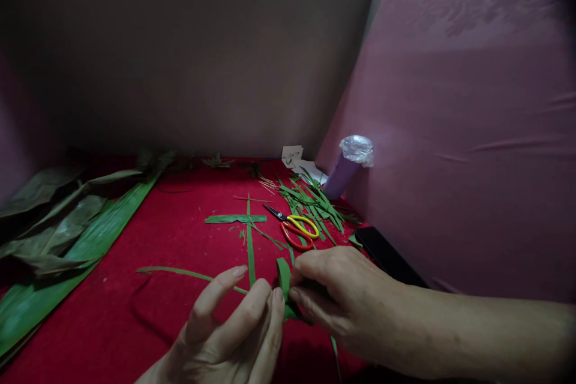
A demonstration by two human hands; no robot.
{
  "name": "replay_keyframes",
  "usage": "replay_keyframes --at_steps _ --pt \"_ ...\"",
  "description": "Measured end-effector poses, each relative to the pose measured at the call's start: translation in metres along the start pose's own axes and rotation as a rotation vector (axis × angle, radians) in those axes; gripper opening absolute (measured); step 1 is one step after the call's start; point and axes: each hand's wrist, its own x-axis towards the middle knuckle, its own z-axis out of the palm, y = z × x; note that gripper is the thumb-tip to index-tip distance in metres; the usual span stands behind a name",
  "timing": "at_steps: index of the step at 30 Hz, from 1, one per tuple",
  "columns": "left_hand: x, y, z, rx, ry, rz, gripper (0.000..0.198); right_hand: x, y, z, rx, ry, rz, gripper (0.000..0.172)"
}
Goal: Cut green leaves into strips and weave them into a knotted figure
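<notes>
Close to the near side of the red cloth, my left hand and my right hand meet at a folded green leaf strip. The right thumb and fingers pinch this strip. My left fingertips are closed at its left side, where a long thin leaf strip trails out leftward. Fingers cover most of the folded part. Just beyond the hands lie scissors with one yellow and one red handle loop. Left of them, a short wide leaf piece crosses a long narrow strip.
Many cut leaf strips are piled at the back right, before a purple cup topped with crinkled clear plastic. A black phone-like object lies beside my right wrist. Large green leaves and dried ones fill the left. Walls enclose the back and right.
</notes>
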Motion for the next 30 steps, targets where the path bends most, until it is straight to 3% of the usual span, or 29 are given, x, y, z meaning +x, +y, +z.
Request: replay_keyframes --at_steps 3,7,11,15,16,19,23,30 --pt "0.001 0.001 0.002 -0.013 0.067 -0.077 0.030 0.000 0.000 0.001 0.019 -0.015 0.026 0.019" --pt "0.004 0.003 0.003 -0.017 0.028 -0.079 0.030 -0.001 0.001 0.002 0.016 -0.002 0.059 0.019" --pt "0.004 0.004 0.004 -0.030 0.098 -0.125 0.028 -0.001 0.001 0.003 0.029 0.016 0.075 0.014" --pt "0.002 0.000 0.010 -0.015 0.091 -0.131 0.030 -0.002 -0.001 0.006 0.043 0.038 0.124 0.017" --pt "0.002 -0.002 0.012 0.009 0.180 -0.051 0.031 -0.002 -0.001 0.006 0.055 0.033 0.138 0.018" --pt "0.003 -0.003 0.013 0.046 0.268 -0.024 0.025 -0.002 -0.003 0.007 0.101 0.004 0.186 0.018" --pt "0.003 0.000 0.006 -0.003 0.136 -0.122 0.025 -0.002 -0.004 0.006 0.159 -0.037 0.252 0.019" --pt "0.003 -0.001 0.001 0.006 0.128 -0.090 0.024 -0.002 0.000 0.009 0.200 -0.051 0.277 0.016"
